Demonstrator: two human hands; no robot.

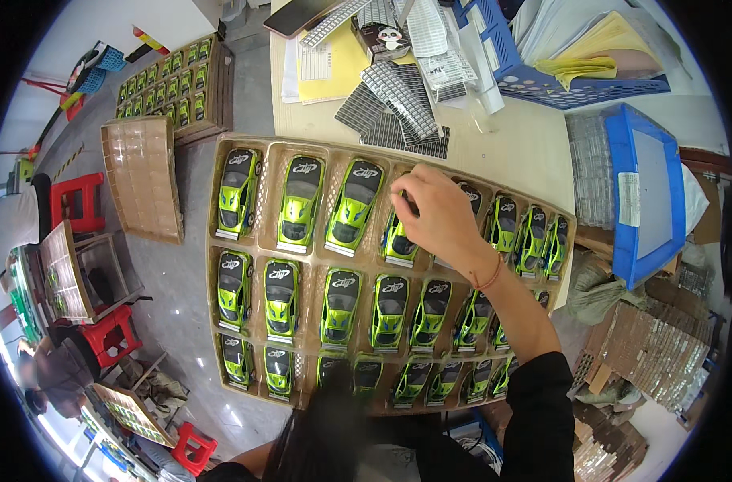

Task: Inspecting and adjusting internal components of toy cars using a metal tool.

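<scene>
Lime-green, black-topped toy car (pixel 398 243) lies under the right hand (pixel 444 210)

On the brown, moulded plastic tray (pixel 261 229), this car sits in the far row, fourth compartment from the left. The hand bends over its far end, finger and thumb curled inward, hiding part of it; whether they grip it or merely touch it, I cannot tell. Matching lime-green-and-black cars (pixel 340 307) occupy the tray's other rows. The left hand is out of view, its bare forearm (pixel 256 459) showing below the tray's near edge. Beyond the tray's far edge, black-and-silver label sheets (pixel 398 100) lie on the pale table (pixel 519 145).
</scene>
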